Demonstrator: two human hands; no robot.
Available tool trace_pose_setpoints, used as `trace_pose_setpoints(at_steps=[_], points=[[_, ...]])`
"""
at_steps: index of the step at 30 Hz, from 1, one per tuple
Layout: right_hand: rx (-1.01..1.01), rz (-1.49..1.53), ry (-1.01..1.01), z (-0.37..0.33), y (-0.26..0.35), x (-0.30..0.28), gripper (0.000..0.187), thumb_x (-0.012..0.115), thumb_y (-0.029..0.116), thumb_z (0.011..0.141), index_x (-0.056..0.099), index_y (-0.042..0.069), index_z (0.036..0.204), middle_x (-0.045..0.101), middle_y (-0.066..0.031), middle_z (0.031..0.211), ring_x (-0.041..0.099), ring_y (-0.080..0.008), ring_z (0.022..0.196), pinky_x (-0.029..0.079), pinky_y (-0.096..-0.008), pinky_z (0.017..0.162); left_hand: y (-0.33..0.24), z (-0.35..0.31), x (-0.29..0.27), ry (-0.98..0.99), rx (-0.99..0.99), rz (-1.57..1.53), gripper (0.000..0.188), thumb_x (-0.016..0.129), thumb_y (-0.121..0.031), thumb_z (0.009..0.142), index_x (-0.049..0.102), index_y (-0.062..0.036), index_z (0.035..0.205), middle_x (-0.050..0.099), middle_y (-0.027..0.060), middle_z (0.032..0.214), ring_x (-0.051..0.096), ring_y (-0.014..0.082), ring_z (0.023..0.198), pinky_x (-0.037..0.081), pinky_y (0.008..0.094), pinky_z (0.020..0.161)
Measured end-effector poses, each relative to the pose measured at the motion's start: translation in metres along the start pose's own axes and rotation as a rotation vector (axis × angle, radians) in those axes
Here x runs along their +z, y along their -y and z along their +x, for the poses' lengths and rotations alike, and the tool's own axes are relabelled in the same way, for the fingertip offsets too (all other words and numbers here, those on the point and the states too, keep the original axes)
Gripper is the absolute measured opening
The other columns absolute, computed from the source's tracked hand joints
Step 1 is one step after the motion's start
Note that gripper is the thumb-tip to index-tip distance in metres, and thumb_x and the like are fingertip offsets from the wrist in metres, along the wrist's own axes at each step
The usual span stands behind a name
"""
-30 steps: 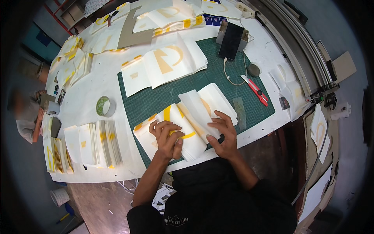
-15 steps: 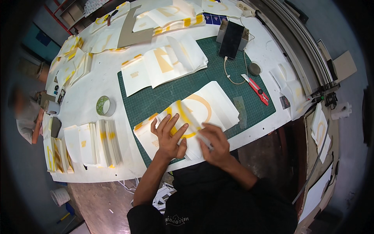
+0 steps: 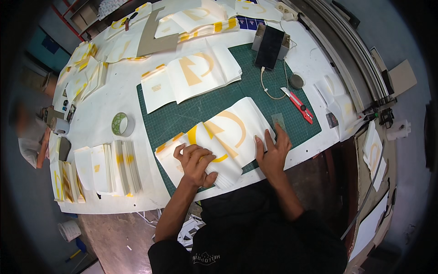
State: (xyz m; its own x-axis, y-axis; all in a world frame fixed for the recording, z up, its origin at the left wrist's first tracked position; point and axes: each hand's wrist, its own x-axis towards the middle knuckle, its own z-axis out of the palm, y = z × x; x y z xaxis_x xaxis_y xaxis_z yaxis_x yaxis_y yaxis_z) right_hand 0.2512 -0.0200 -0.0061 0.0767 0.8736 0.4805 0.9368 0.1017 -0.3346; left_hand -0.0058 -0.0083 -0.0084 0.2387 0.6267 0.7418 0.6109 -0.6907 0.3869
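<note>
In front of me lies a stack of white paper sheets [image 3: 248, 121] printed in yellow and pale orange, with one section folded over toward the left. My left hand [image 3: 196, 165] rests on the folded section [image 3: 226, 171], fingers bent and apart, fingertips pressing on it. At the stack's right edge is my right hand [image 3: 273, 153], open, with spread fingers. One of its fingers reaches the small translucent strip [image 3: 278, 120] and partly hides it. Beneath all this is a green cutting mat [image 3: 169, 125]. A red utility knife [image 3: 299, 107] lies to the right, blade out.
Beyond lies another printed stack [image 3: 191, 75]. A phone [image 3: 271, 45] with a cable leans on a box; a round dark container [image 3: 296, 81] is near it. A tape roll [image 3: 122, 124] and folded bundles [image 3: 114, 169] are on the left. A long metal rail [image 3: 351, 55] borders the right.
My right hand has moved right, from the folded section to the translucent strip, and spread its fingers. My left hand's fingers have bent more. The folded section has shifted, uncovering more orange print.
</note>
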Motion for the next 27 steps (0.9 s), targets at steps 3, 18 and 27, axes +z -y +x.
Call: trace_pose_setpoints(at_steps=[3, 18, 27], points=[[-0.029, 0.020, -0.007, -0.001, 0.003, 0.000, 0.039, 0.071, 0.022, 0.093, 0.069, -0.010, 0.116, 0.050, -0.0285, 0.140, 0.046, -0.0413, 0.129, 0.033, -0.0585, 0.102, -0.002, 0.001, 0.000, -0.001, 0.019, 0.004, 0.030, 0.064, -0.039, 0.077, 0.071, -0.0098, 0.082, 0.067, 0.0055, 0.088, 0.059, 0.0263, 0.094, 0.026, 0.0522, 0.102], [0.079, -0.054, -0.017, 0.007, -0.002, 0.004, 0.030, 0.073, 0.021, 0.092, 0.075, -0.007, 0.105, 0.054, -0.0255, 0.137, 0.048, -0.0376, 0.129, 0.032, -0.0584, 0.100, -0.004, 0.009, 0.000, 0.011, -0.002, -0.028, 0.025, 0.068, -0.033, 0.076, 0.069, -0.0092, 0.080, 0.065, 0.0072, 0.086, 0.058, 0.0270, 0.093, 0.028, 0.0503, 0.096], [0.068, 0.163, -0.135, 0.008, 0.000, 0.001, 0.023, 0.077, 0.010, 0.087, 0.069, -0.002, 0.105, 0.061, -0.0205, 0.128, 0.059, -0.0348, 0.116, 0.039, -0.0527, 0.096, -0.004, 0.011, 0.000, 0.014, -0.006, -0.037, 0.024, 0.068, -0.033, 0.075, 0.069, -0.0088, 0.080, 0.065, 0.0073, 0.086, 0.058, 0.0271, 0.094, 0.028, 0.0505, 0.096]])
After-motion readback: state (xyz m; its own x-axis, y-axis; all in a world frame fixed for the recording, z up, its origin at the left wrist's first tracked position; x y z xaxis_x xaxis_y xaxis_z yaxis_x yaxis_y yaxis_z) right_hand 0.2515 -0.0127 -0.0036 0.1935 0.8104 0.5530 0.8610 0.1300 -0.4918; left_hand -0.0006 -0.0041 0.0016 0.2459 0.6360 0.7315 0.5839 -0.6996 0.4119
